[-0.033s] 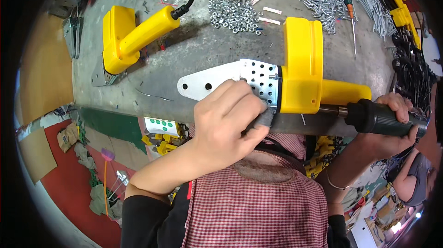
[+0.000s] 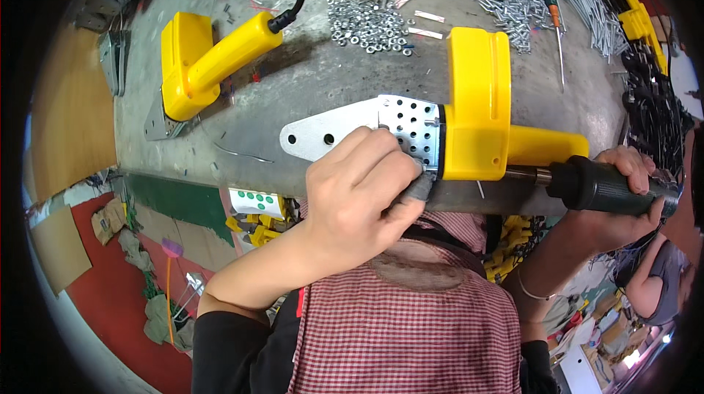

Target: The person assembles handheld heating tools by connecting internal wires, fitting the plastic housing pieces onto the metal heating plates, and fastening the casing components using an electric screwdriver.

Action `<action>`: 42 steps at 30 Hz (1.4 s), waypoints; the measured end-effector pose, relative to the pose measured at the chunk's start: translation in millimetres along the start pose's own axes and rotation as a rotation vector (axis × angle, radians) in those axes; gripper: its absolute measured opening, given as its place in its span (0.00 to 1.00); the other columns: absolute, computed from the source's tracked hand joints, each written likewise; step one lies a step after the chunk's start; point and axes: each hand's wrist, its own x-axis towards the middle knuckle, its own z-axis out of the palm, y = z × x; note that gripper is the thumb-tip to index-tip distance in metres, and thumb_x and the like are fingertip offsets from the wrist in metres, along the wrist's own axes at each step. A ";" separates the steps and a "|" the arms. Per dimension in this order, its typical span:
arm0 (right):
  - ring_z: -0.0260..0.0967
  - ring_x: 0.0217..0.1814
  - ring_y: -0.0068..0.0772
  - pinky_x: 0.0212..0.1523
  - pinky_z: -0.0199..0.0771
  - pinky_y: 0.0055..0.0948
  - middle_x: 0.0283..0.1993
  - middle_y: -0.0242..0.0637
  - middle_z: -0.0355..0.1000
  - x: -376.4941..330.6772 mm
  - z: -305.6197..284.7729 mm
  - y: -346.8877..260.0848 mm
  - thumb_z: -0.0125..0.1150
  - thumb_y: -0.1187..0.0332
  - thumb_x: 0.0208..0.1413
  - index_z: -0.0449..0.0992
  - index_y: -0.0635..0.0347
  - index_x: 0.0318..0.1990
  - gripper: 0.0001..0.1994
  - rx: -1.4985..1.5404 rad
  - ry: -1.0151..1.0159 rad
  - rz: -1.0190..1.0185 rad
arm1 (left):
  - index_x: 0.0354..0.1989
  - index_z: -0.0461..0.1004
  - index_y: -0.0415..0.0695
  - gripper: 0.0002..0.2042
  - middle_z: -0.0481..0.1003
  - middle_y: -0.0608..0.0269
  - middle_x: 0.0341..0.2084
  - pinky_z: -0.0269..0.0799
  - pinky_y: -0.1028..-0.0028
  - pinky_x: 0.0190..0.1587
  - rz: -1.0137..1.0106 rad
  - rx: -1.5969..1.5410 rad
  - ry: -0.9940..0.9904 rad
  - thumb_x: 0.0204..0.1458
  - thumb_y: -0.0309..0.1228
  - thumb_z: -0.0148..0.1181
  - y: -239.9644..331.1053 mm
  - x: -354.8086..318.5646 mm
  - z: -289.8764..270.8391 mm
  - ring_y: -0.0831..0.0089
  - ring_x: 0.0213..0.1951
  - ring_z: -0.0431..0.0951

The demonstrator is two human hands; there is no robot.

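Note:
My left hand point(image 2: 359, 185) is closed around the perforated metal bracket point(image 2: 412, 121) of a yellow-housed tool, beside its long pointed metal plate point(image 2: 326, 130). One of its fingertips wears a grey wrap. The tool's bulky yellow housing point(image 2: 478, 101) stands to the right of the bracket, with a yellow handle point(image 2: 546, 146) running off rightward. In my right hand point(image 2: 627, 174) is a dark power screwdriver point(image 2: 603, 187), held level with its fingers wrapped round the body. Its metal shaft points left and reaches the near side of the housing; the tip is hidden.
A second yellow tool point(image 2: 187, 64) with a black cord rests on the table point(image 2: 242, 108) at left. Behind lie a pile of nuts point(image 2: 367, 26), heaps of screws point(image 2: 510, 9) and a hand screwdriver point(image 2: 551, 5). Black cables point(image 2: 649, 108) bunch at the right edge.

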 end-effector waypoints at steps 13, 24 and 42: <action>0.64 0.36 0.24 0.47 0.65 0.29 0.30 0.30 0.61 2.2 0.7 1.1 0.60 0.69 0.45 0.60 0.64 0.45 0.21 0.055 -0.037 0.083 | 0.30 0.72 0.39 0.15 0.68 0.58 0.27 0.68 0.68 0.28 0.033 0.059 -0.135 0.28 0.21 0.62 -3.1 4.6 -8.0 0.62 0.28 0.70; 0.59 0.56 0.26 0.73 0.25 0.53 0.41 0.30 0.62 8.2 -0.8 -5.0 0.59 0.66 0.43 0.59 0.61 0.58 0.31 0.142 -0.188 0.309 | 0.31 0.75 0.37 0.14 0.71 0.58 0.25 0.68 0.70 0.28 0.029 0.003 -0.083 0.29 0.17 0.62 -3.9 3.2 -6.8 0.64 0.27 0.72; 0.61 0.50 0.28 0.66 0.48 0.52 0.38 0.29 0.63 -3.9 8.6 4.7 0.62 0.59 0.49 0.58 0.58 0.59 0.31 0.067 -0.155 0.166 | 0.31 0.75 0.38 0.13 0.71 0.58 0.26 0.69 0.68 0.31 -0.044 -0.109 -0.064 0.32 0.17 0.61 -6.5 4.4 -6.7 0.61 0.28 0.72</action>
